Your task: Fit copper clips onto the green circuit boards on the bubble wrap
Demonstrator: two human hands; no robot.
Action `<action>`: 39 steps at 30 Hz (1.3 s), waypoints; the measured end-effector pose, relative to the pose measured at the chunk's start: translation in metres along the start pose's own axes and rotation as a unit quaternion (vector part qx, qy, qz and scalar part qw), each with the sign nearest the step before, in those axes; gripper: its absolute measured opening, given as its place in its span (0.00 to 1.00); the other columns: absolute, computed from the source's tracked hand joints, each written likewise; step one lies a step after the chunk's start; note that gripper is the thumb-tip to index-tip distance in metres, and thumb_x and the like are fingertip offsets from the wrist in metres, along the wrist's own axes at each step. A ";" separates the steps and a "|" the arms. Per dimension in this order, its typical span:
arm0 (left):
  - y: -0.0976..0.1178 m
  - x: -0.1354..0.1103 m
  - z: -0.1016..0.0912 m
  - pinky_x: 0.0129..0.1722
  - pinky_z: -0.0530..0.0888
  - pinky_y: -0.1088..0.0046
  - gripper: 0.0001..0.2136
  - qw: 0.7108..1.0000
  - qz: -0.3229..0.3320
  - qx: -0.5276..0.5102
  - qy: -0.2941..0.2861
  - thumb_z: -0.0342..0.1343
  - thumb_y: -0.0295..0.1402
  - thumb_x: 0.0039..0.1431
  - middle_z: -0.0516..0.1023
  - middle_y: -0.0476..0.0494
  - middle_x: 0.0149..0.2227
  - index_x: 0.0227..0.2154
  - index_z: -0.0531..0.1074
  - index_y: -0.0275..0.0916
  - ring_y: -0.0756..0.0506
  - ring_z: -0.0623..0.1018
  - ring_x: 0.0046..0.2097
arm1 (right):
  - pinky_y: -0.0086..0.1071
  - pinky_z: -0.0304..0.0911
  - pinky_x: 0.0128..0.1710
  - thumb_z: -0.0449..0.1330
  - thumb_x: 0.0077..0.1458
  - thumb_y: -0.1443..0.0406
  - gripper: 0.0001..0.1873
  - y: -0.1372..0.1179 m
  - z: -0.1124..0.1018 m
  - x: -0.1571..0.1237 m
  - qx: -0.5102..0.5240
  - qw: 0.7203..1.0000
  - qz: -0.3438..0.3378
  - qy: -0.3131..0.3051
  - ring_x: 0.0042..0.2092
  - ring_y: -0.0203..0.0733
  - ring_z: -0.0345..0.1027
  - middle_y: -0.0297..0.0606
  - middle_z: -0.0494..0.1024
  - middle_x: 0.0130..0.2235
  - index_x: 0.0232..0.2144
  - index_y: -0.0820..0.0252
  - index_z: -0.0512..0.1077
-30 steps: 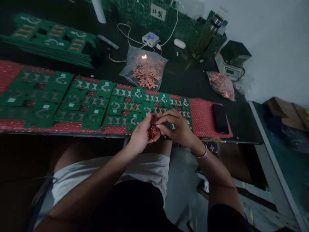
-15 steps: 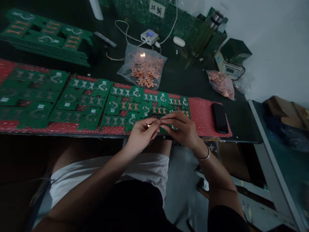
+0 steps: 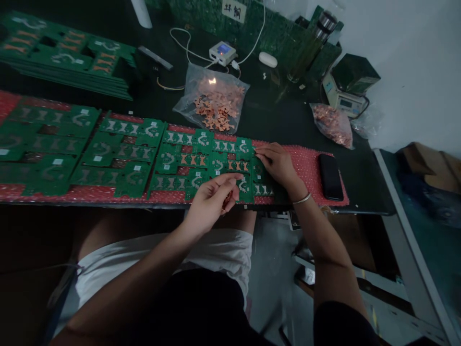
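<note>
My left hand (image 3: pixel 212 199) is curled above the front edge of the boards, with copper pieces (image 3: pixel 227 199) showing in its fingers. At the upper part of the rightmost green circuit board (image 3: pixel 262 190), my right hand (image 3: pixel 275 161) has its fingers pinched together. Whatever lies between those fingertips is too small to make out, and the hand covers part of that board. Copper pieces sit in the middle row of the neighbouring circuit board (image 3: pixel 224 145) and of the circuit board (image 3: pixel 182 169) left of it.
Red bubble wrap (image 3: pixel 302 168) lies under the boards. Behind them is a clear bag of copper pieces (image 3: pixel 218 108). A phone (image 3: pixel 330 178) rests at the right, near a second bag (image 3: pixel 333 124) and a scale (image 3: pixel 345 103). Stacked boards (image 3: pixel 72 72) stand back left.
My hands have moved apart. The right one went from my left fingertips up and to the right, onto the upper part of the rightmost board. Copper pieces now show in my left hand.
</note>
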State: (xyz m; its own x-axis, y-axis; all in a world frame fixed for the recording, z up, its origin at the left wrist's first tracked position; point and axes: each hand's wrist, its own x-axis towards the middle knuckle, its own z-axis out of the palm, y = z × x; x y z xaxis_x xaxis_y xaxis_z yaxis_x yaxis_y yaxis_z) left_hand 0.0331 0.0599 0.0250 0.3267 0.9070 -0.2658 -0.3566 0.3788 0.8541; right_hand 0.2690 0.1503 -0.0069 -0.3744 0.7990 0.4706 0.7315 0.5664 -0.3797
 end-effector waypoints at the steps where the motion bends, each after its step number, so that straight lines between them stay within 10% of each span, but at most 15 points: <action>1: 0.000 0.000 -0.001 0.15 0.50 0.76 0.15 1.000 -0.001 -0.001 -0.001 0.57 0.42 0.61 0.70 0.51 0.23 0.42 0.76 0.36 0.55 0.59 0.17 | 0.46 0.70 0.49 0.58 0.64 0.64 0.08 0.000 0.001 0.000 -0.001 1.000 -0.005 -0.001 0.45 0.45 0.73 0.40 0.82 0.42 0.38 0.56 0.78; 11: 0.003 0.001 0.000 0.16 0.51 0.75 0.18 0.999 -0.006 -0.035 0.014 0.54 0.44 0.61 0.71 0.49 0.23 0.43 0.75 0.33 0.54 0.62 0.17 | 0.50 0.67 0.51 0.53 0.62 0.70 0.13 -0.005 -0.005 -0.001 -0.070 0.996 -0.024 -0.050 0.49 0.49 0.68 0.43 0.78 0.46 0.42 0.56 0.77; 23: -0.002 -0.001 -0.003 0.15 0.57 0.78 0.27 0.998 -0.011 -0.055 0.035 0.52 0.54 0.60 0.73 0.48 0.24 0.48 0.72 0.34 0.53 0.66 0.18 | 0.42 0.66 0.47 0.63 0.61 0.62 0.09 -0.120 -0.013 -0.022 0.081 0.995 -0.051 -0.012 0.44 0.41 0.68 0.38 0.73 0.41 0.44 0.52 0.75; 32: -0.003 -0.007 -0.003 0.14 0.53 0.80 0.20 0.997 -0.045 -0.057 -0.016 0.56 0.51 0.58 0.69 0.49 0.18 0.30 0.73 0.35 0.54 0.64 0.16 | 0.36 0.69 0.41 0.59 0.62 0.67 0.05 -0.133 -0.015 -0.026 0.165 0.986 0.037 0.004 0.42 0.38 0.71 0.37 0.74 0.39 0.39 0.55 0.74; 39: -0.007 -0.014 -0.003 0.18 0.56 0.83 0.10 0.985 -0.124 -0.109 -0.040 0.67 0.37 0.49 0.73 0.48 0.23 0.28 0.75 0.35 0.57 0.65 0.20 | 0.43 0.69 0.45 0.60 0.59 0.73 0.14 -0.132 -0.012 -0.052 0.028 0.992 -0.077 0.099 0.45 0.44 0.73 0.39 0.81 0.44 0.46 0.53 0.72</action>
State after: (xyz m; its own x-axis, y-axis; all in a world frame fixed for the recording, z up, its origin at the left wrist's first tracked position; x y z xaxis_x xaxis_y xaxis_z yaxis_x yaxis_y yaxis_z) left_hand 0.0286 0.0449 0.0213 0.4915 0.7676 -0.4113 -0.4339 0.6254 0.6486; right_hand 0.1992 0.0314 0.0283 -0.3553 0.6495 0.6722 0.6391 0.6936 -0.3324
